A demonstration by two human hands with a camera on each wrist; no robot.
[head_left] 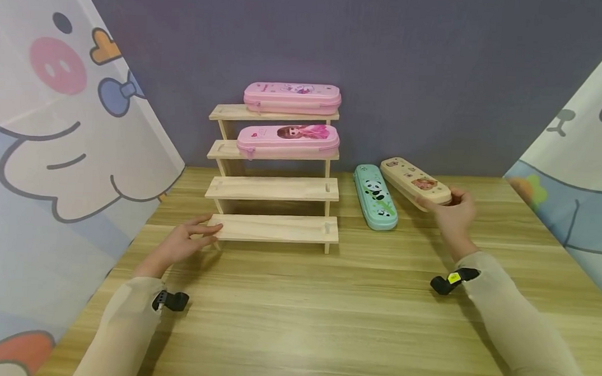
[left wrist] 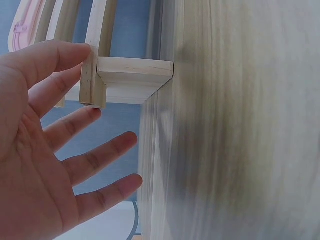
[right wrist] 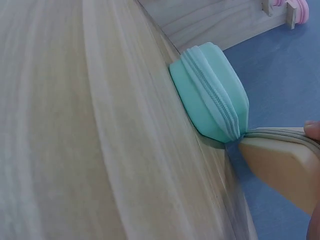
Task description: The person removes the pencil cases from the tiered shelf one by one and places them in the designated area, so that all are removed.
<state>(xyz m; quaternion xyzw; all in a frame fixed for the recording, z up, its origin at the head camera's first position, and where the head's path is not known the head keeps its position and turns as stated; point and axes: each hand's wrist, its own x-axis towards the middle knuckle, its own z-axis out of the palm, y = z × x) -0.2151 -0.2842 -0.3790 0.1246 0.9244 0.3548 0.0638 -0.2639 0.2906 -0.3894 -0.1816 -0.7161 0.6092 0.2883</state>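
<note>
My right hand [head_left: 454, 216] grips the near end of a cream pencil case [head_left: 416, 180] with cartoon pictures on its lid. In the right wrist view the cream case [right wrist: 280, 155] is tilted, and only a little of my fingers shows at the edge. Just left of it, a mint-green panda pencil case [head_left: 375, 197] lies on the table. My left hand [head_left: 181, 243], fingers spread and mostly straight, touches the left end of the lowest step of a wooden tiered shelf [head_left: 274, 228]. The left wrist view shows fingertips right at the step's end [left wrist: 92, 75].
Two pink zippered pencil cases lie on the shelf: a top one [head_left: 292, 98] and one with a doll picture [head_left: 289, 141] on the step below. Behind stands a dark grey panel [head_left: 437, 76]. Cartoon-printed sheets [head_left: 35, 143] flank the wooden table [head_left: 285, 322].
</note>
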